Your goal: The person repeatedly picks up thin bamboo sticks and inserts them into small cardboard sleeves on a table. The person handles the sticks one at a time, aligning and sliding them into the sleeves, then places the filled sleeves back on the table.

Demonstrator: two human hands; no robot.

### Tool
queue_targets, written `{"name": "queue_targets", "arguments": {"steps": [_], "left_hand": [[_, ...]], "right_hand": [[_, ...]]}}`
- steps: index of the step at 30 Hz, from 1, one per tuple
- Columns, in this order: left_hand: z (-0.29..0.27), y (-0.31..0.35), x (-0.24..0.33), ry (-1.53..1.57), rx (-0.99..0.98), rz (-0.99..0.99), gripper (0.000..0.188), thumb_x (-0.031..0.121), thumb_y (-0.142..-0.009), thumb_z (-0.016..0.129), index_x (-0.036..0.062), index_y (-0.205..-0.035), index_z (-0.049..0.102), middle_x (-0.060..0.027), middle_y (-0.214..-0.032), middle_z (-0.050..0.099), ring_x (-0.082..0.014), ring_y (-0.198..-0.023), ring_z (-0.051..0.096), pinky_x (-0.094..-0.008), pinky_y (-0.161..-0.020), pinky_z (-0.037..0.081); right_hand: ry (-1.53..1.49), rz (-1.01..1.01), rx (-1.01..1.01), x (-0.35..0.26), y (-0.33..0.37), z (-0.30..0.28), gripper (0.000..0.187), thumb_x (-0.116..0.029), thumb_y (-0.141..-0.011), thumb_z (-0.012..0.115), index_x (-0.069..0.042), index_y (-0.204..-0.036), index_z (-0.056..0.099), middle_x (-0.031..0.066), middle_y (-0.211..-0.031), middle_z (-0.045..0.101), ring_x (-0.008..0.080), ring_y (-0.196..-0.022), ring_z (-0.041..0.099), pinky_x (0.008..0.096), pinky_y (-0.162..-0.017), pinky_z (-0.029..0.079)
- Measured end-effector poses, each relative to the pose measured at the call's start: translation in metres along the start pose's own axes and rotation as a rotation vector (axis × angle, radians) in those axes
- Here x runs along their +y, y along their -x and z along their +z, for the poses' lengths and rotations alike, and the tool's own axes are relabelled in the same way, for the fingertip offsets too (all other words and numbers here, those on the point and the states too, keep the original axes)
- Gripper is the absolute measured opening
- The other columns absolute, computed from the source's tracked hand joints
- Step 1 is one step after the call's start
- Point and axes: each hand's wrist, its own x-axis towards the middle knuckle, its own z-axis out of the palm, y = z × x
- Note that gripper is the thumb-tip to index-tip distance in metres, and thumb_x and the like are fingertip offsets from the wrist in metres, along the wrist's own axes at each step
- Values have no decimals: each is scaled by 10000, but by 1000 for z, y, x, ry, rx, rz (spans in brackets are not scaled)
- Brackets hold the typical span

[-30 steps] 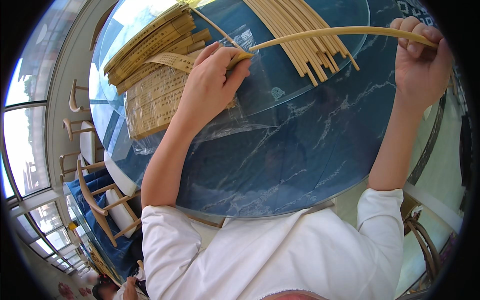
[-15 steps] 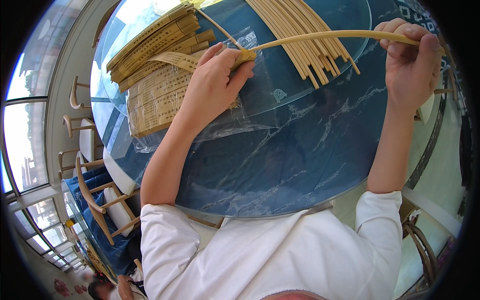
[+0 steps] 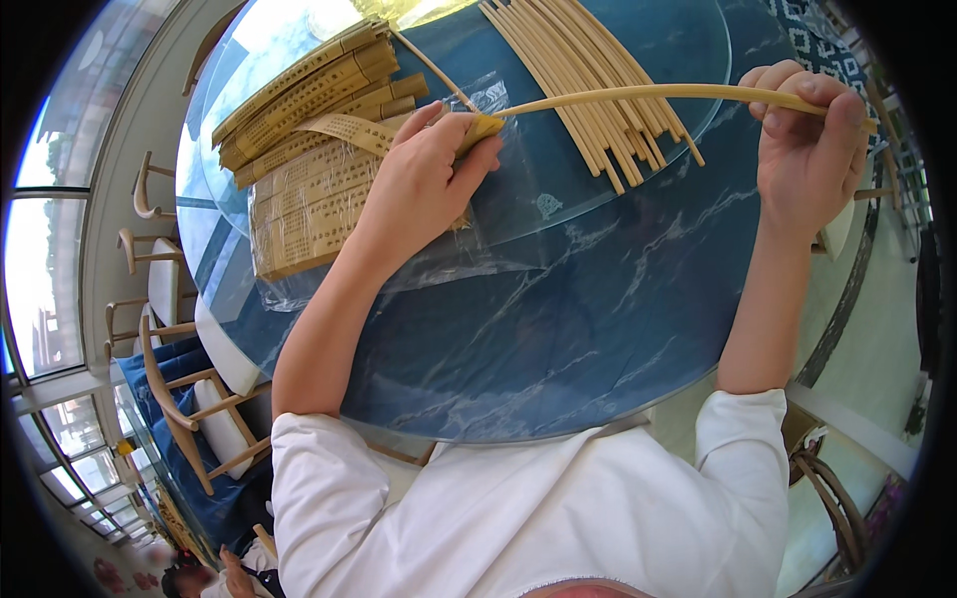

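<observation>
Ideally, the stick wants a light grip at each end, since it spans the space between the two hands, its left end at the yellow paper in the left hand and its right end poking just past the right hand. The left thumb and fingers pinch the paper; whether it wraps around the stick or only lies against it I cannot tell, as the fingers cover much of it. The right fingers are curled around the stick near its right end. It looks bowed, though the lens bends straight edges, so line it up by feel, working along its length rather than across it, so the paper does not crease or tear. The left pinch is best kept right where stick and paper meet, firm but not crushing. A thin rod beyond the left hand has its near end close to the paper and could snag. The loose sticks on the far side of the turntable lie behind the held one in this view; keeping it raised would avoid rolling them. On the left, printed strips sit beyond a packet with clear plastic around it, which the left forearm should not drag.
</observation>
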Motion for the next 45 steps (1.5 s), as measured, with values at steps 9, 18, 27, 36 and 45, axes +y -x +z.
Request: {"name": "queue_targets", "arguments": {"steps": [9, 18, 27, 36, 45], "left_hand": [[-1, 0, 1, 44, -27, -48, 177, 180, -1049, 677, 4, -1044, 695, -79, -903, 785, -319, -1175, 712, -453, -1249, 374], [-3, -2, 5, 8, -7, 25, 163, 160, -1061, 643, 1, -1029, 661, -116, -801, 755, -305, -812, 723, -472, -1238, 387], [-5, 2, 12, 16, -40, -103, 152, 129, -1072, 616, -8, -1019, 658, -106, -843, 739, -357, -1192, 657, -476, -1257, 347], [0, -4, 15, -5, 11, 2, 142, 104, -1070, 593, -10, -1085, 676, -99, -769, 738, -292, -805, 716, -466, -1240, 380], [5, 3, -10, 10, 90, 130, 176, 188, -1075, 615, 44, -1144, 688, -85, -844, 748, -292, -877, 721, -498, -1211, 392]], "right_hand": [[-90, -16, 53, 0, -3, 14, 421, -340, -1168, 472, -23, -1011, 700, 112, -727, 658, 234, -695, 661, 387, -719, 580], [-135, -39, 132, 0, 3, 28, 302, -276, -1156, 525, -25, -1031, 636, 107, -817, 677, 174, -668, 632, 311, -666, 552], [-132, 59, 176, -4, 6, 43, 210, -191, -1148, 550, -57, -1004, 622, 7, -796, 642, 60, -730, 609, 237, -657, 478], [-143, 82, 196, -5, 9, 37, 211, -195, -1149, 550, -55, -1010, 624, 5, -797, 641, 54, -723, 606, 235, -645, 473], [-139, 58, 139, 4, 3, 26, 339, -299, -1181, 447, -58, -1000, 601, 73, -768, 579, 182, -693, 503, 350, -684, 452]]}}
